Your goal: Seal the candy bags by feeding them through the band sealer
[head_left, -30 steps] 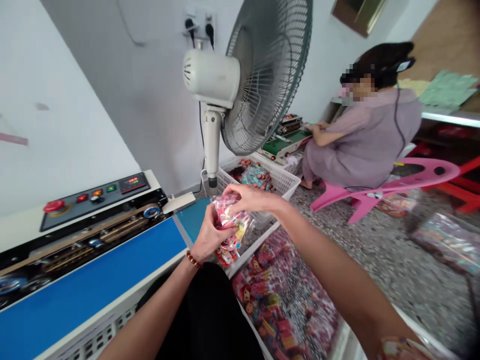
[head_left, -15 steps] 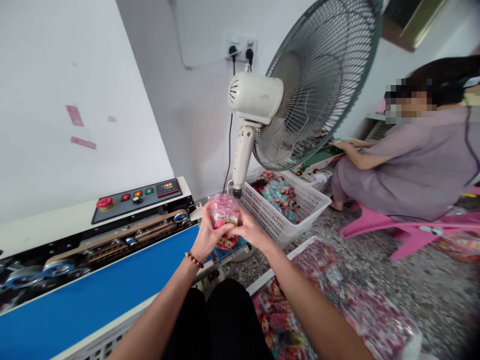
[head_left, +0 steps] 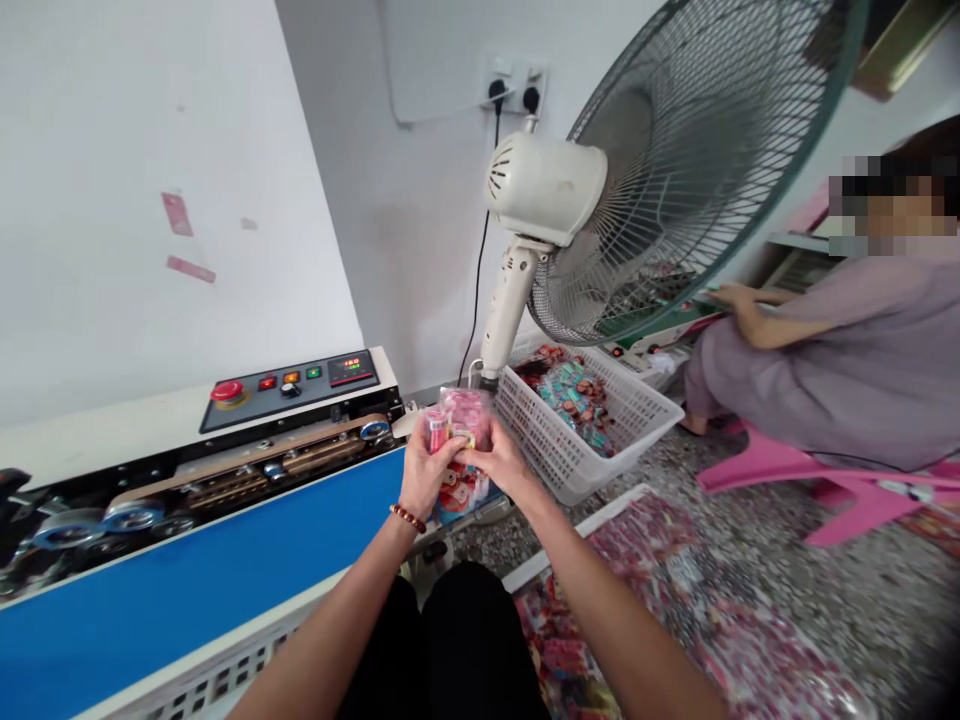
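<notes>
Both my hands hold a clear plastic bag of small pink and red packets [head_left: 459, 420] in front of me, above the right end of a sealing machine. My left hand [head_left: 425, 472], with a bead bracelet at the wrist, grips the bag's left side with closed fingers. My right hand [head_left: 497, 462] is closed on its right side. The sealing machine [head_left: 225, 470] has a blue conveyor belt [head_left: 187, 580] and a control panel with a red button [head_left: 227, 391].
A standing fan [head_left: 622, 190] rises just behind the bag. A white basket [head_left: 592, 440] of packets sits on the floor beside it. A tray of colourful packets [head_left: 645, 590] lies at lower right. Another person in a purple top [head_left: 840, 360] sits on a pink stool [head_left: 825, 480].
My view has swung left and the bag has come over the machine's end. My right hand dropped from the bag's top to its right side; both hands keep their grip.
</notes>
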`<control>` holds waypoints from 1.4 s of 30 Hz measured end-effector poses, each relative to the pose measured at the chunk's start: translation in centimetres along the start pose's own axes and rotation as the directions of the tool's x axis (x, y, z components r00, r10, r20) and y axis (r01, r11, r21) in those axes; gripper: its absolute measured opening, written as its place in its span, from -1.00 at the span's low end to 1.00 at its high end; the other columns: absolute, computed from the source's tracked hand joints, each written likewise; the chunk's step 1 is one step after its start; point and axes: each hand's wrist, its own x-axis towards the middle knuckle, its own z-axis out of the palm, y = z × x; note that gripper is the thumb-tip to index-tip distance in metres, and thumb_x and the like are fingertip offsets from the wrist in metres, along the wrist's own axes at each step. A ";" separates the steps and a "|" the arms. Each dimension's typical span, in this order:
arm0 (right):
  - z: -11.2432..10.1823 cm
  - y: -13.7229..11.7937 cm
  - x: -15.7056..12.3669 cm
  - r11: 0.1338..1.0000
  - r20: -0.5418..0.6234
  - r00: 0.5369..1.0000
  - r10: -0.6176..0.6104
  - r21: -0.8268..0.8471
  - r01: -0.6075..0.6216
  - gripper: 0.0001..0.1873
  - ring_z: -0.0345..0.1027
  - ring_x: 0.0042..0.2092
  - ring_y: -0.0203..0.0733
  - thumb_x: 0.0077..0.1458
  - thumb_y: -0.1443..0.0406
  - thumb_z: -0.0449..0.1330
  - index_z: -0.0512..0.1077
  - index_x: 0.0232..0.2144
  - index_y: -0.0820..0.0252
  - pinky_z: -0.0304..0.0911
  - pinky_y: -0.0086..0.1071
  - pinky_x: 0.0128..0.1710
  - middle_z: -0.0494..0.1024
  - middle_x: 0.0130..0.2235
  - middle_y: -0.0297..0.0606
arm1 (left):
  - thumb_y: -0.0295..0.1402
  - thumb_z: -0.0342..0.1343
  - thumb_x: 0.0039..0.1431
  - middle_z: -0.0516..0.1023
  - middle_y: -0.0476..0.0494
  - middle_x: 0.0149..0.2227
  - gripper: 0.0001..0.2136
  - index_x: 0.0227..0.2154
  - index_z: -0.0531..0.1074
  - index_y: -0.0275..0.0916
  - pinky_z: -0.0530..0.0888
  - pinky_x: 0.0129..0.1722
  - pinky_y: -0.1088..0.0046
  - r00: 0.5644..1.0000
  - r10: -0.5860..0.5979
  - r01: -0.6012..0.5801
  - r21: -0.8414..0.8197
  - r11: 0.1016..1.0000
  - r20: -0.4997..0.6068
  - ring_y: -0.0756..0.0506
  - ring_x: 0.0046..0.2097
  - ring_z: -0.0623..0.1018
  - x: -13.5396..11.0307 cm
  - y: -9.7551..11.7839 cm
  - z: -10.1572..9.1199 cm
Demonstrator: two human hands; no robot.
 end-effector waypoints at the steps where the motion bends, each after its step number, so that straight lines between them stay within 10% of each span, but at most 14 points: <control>1: 0.1 0.1 0.0 1.000 -0.008 1.000 0.023 -0.007 -0.023 -0.47 0.42 -0.22 -0.11 -0.24 0.11 0.46 0.39 -0.21 0.08 0.34 -0.28 -0.19 0.56 -0.27 -0.38 | -0.07 0.36 0.05 0.59 -0.23 -0.06 -0.44 0.03 0.44 -0.28 0.50 -0.01 0.30 1.000 -0.020 0.020 0.020 1.000 -0.001 -0.21 -0.06 0.57 0.0 -0.3 0.1; 8: 1.0 0.9 0.1 0.985 -0.076 0.995 0.067 0.162 -0.054 -0.47 0.45 -0.23 -0.09 -0.21 0.10 0.44 0.42 -0.17 0.09 0.37 -0.26 -0.17 0.59 -0.24 -0.33 | -0.05 0.34 0.07 0.55 -0.26 0.01 -0.44 0.06 0.44 -0.25 0.53 -0.08 0.35 0.996 -0.043 0.044 0.013 0.999 -0.075 -0.18 -0.05 0.57 -0.8 -1.2 -0.9; 14: 0.7 1.8 0.9 0.958 0.014 0.994 0.106 0.268 -0.106 -0.38 0.49 -0.20 -0.05 -0.31 0.17 0.50 0.42 -0.14 0.08 0.40 -0.22 -0.13 0.62 -0.22 -0.32 | 0.00 0.41 -0.11 0.58 -0.14 -0.35 -0.53 -0.27 0.54 -0.28 0.49 -0.32 0.43 0.971 -0.200 0.187 -0.103 0.977 -0.133 -0.08 -0.35 0.53 -0.7 0.0 -1.9; 29: -0.4 1.3 1.1 0.946 0.168 0.979 0.117 0.283 -0.162 -0.41 0.52 -0.11 -0.03 -0.26 0.20 0.48 0.46 -0.10 0.05 0.40 -0.23 -0.06 0.65 -0.14 -0.35 | -0.06 0.47 -0.46 0.31 0.04 -0.65 -0.53 -0.51 0.49 -0.28 -0.03 -0.63 0.58 0.856 -0.517 0.515 -0.059 0.855 -0.024 0.07 -0.58 0.24 0.3 2.8 -4.8; 42: 0.0 2.0 1.3 0.950 0.102 0.982 0.157 0.257 -0.179 -0.48 0.54 -0.25 -0.05 -0.23 0.13 0.42 0.46 -0.15 0.06 0.44 -0.21 -0.18 0.66 -0.22 -0.32 | -0.34 0.24 -0.08 0.23 0.00 -0.80 -0.83 -0.62 0.40 -0.27 -0.08 -0.65 0.56 0.743 -0.652 0.666 0.247 0.704 -0.149 0.08 -0.71 0.10 2.1 1.3 -7.8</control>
